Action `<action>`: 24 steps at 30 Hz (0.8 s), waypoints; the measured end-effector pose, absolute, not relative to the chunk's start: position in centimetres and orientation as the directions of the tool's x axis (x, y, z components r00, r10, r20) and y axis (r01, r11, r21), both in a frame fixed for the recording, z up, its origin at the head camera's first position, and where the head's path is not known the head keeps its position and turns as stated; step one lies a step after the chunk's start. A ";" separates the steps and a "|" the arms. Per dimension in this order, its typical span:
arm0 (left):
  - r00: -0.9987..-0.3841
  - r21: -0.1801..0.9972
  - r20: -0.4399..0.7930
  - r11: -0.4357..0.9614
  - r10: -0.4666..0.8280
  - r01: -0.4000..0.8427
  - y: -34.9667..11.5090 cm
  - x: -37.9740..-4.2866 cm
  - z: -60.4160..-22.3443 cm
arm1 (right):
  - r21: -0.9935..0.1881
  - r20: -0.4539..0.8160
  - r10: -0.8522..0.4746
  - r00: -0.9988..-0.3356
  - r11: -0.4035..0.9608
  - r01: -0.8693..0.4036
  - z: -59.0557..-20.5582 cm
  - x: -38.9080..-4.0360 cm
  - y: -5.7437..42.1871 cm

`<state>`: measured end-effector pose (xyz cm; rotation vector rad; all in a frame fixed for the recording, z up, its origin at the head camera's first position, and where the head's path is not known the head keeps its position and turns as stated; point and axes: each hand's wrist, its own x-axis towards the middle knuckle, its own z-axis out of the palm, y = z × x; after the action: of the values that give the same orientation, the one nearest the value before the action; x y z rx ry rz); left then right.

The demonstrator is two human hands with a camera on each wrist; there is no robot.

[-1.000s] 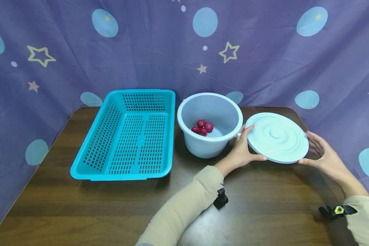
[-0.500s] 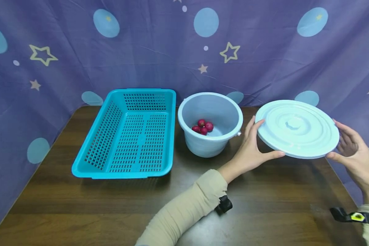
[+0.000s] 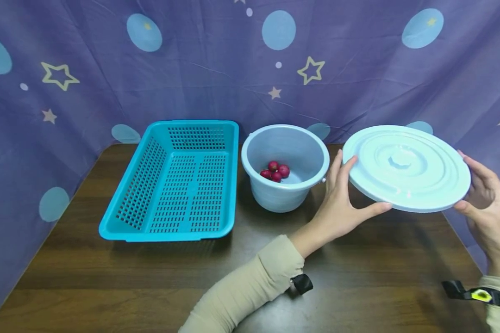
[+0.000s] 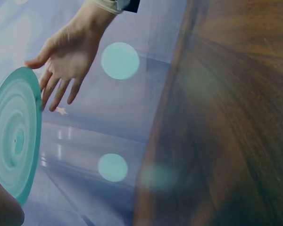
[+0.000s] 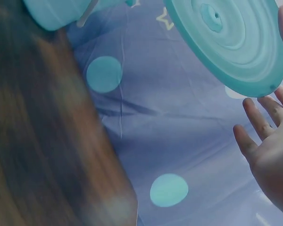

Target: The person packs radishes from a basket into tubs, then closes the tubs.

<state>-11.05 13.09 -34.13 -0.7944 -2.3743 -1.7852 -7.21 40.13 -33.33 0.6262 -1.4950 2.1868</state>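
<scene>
Both hands hold a round light-blue lid [image 3: 425, 180] with ringed ridges, raised above the right side of the table. My left hand [image 3: 337, 208] grips its left edge, thumb at the front rim and fingers at the side. At the opposite edge, my right hand [image 3: 489, 203] grips the rim between thumb and fingers; the right wrist view shows the lid [image 5: 245, 61] with several fingers spread by its edge. Just left of the lid stands a light-blue bucket [image 3: 275, 196], uncovered. Several small red radish-like pieces [image 3: 276, 171] lie together on its bottom.
A turquoise rectangular basket [image 3: 166, 237] with slotted walls sits left of the bucket. Everything stands on a dark wooden table [image 3: 150, 286], whose far edge meets a purple curtain [image 3: 216, 60] with stars and dots.
Both hands have lifted the lid off the table area, moving it up and to the right, closer to the head camera. The bucket, red pieces and basket have stayed put.
</scene>
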 end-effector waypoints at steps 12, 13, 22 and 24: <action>-0.855 0.882 0.377 0.144 0.356 0.449 9.8 -10.6 -32.3 | -0.667 0.596 0.105 -0.796 -0.488 -0.563 -32.6 -7.7 37.4; -0.854 0.884 0.378 0.135 0.357 0.448 9.4 -10.6 -32.1 | -0.666 0.598 0.100 -0.795 -0.490 -0.562 -32.6 -7.8 37.0; -0.852 0.887 0.382 0.115 0.357 0.446 5.7 -11.2 -30.7 | -0.645 0.615 0.125 -0.779 -0.488 -0.588 -32.8 -9.5 33.3; -0.851 0.888 0.380 0.114 0.362 0.445 4.9 -11.4 -30.5 | -0.641 0.609 0.129 -0.783 -0.501 -0.582 -32.9 -9.9 32.5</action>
<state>-11.38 4.86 -30.51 -0.8321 -2.2923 -1.8694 -9.87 32.49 -32.92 0.6950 -1.2521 2.3003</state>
